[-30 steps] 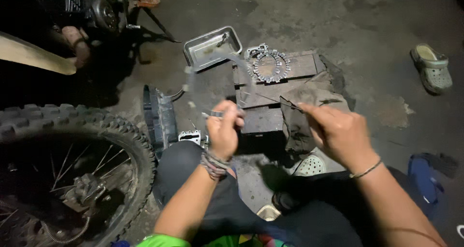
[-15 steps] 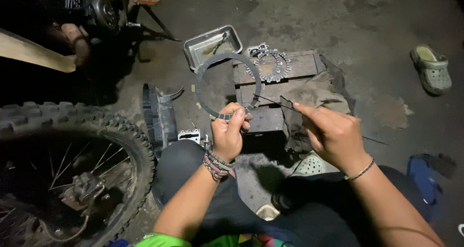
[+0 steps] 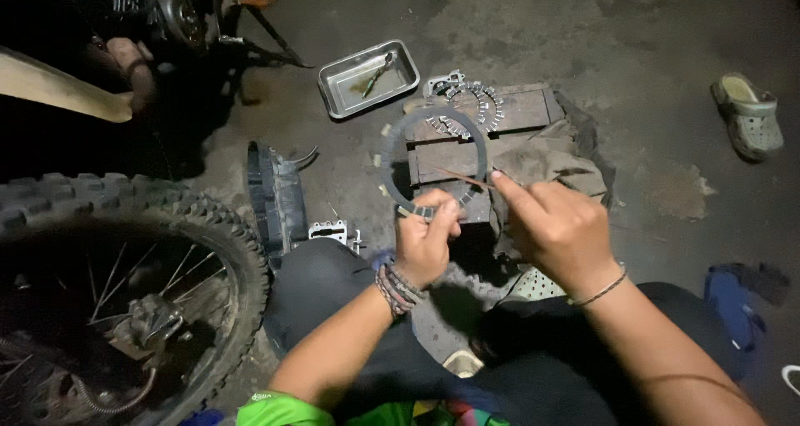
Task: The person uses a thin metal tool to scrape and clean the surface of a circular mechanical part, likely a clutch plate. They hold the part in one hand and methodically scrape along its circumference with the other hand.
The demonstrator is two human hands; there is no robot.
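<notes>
I saw the bare left hand [image 3: 425, 247] with braided cord bracelets stacked at its wrist, the right hand [image 3: 554, 226] with one thin bangle, a bright green sleeve, and dark trousers.

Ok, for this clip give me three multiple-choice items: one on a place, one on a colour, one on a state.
1. Where does the metal tray lie?
A. On the floor beyond the wooden block
B. On the person's lap
C. On top of the tyre

2. What colour is the sandal at the far right?
A. Bright red
B. Pale grey-green
C. Black

3. How is the flat ring plate held?
A. Lying flat on the floor, untouched
B. Hanging on a wheel spoke
C. Pinched at its lower edge by the left hand, raised over the wooden block

Answers:
1 A, the tray sits on the bare floor past the block.
2 B, it shows pale grey-green against the dark floor.
3 C, the left grip closes on the ring's lower edge while the right hand holds a thin stick to it.
</notes>
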